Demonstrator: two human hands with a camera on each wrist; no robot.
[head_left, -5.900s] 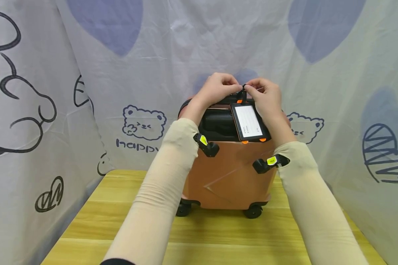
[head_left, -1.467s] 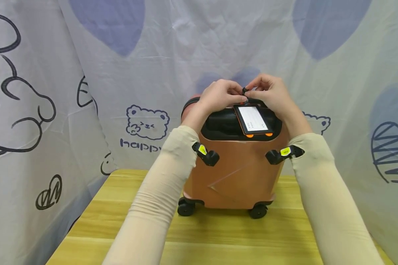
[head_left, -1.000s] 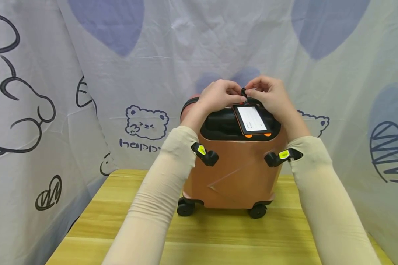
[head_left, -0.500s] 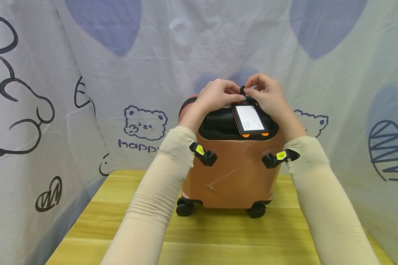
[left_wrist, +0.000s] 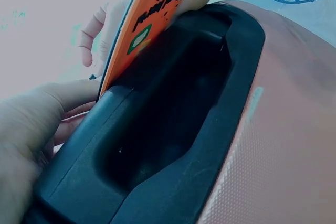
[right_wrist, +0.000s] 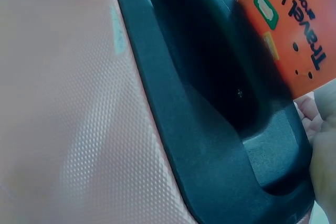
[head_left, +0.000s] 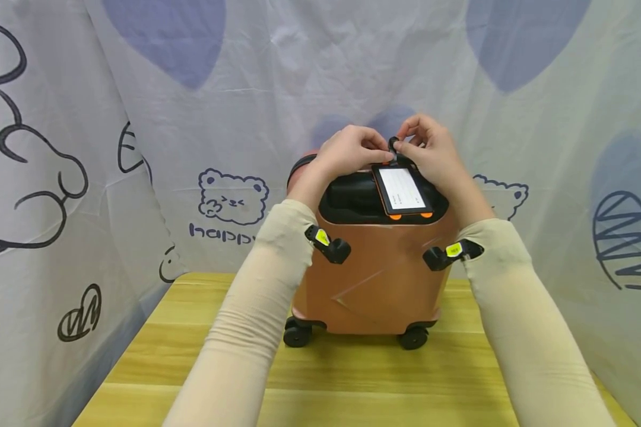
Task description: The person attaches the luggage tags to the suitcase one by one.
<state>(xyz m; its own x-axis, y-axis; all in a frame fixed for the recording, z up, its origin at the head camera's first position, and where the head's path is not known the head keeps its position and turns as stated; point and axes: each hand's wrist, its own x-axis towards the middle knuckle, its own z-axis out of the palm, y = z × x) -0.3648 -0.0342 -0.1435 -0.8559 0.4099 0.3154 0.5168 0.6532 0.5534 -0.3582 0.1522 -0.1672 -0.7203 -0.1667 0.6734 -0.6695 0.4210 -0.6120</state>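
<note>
An orange-brown suitcase [head_left: 379,279] stands upright on its wheels, with a black handle recess [right_wrist: 210,77] in its top. A luggage tag [head_left: 403,188] hangs over the recess, its white card side up in the head view; the wrist views show its orange printed back. From it a short black strap [head_left: 393,142] rises between the hands. My left hand [head_left: 349,151] pinches the strap low down, near the tag. My right hand [head_left: 431,151] pinches the strap's upper part between thumb and forefinger. Whether the strap passes round the handle is hidden.
The suitcase stands on a wood-grain table [head_left: 320,385]. A pale printed curtain [head_left: 278,59] hangs close behind and along both sides. Black wrist cameras [head_left: 333,246] stick out from both sleeves.
Earlier both hands' fingertips met at the strap's top; the left fingertips are now lower and the strap shows between the hands. The right forearm has shifted right. Over the last second little changes.
</note>
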